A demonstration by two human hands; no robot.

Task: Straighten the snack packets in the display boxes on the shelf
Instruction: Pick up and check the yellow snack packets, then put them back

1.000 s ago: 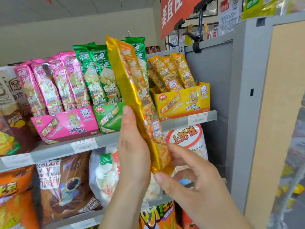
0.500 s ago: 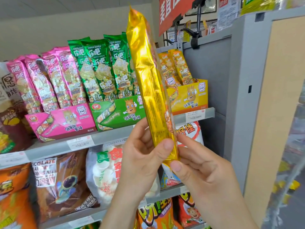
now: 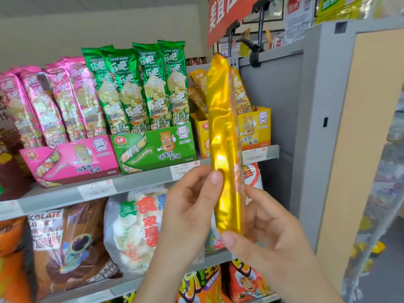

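A long yellow snack packet (image 3: 224, 132) stands upright in front of the shelf, its shiny edge toward me. My left hand (image 3: 190, 211) pinches its lower part, thumb on the near edge. My right hand (image 3: 269, 228) holds the bottom end, thumb under it. Behind it the yellow display box (image 3: 255, 130) holds several yellow packets. The green display box (image 3: 153, 147) carries upright green packets (image 3: 140, 88). The pink display box (image 3: 70, 160) carries pink packets (image 3: 54, 101) that lean left.
The grey shelf edge (image 3: 140, 182) bears price tags. Large snack bags (image 3: 135, 228) fill the shelf below. A grey upright panel (image 3: 319, 119) closes the shelf on the right. A red sign (image 3: 225, 16) and black clips hang above.
The yellow packet has moved right, now in front of the yellow box, and stands more upright. Both hands went with it. The green box is now uncovered.
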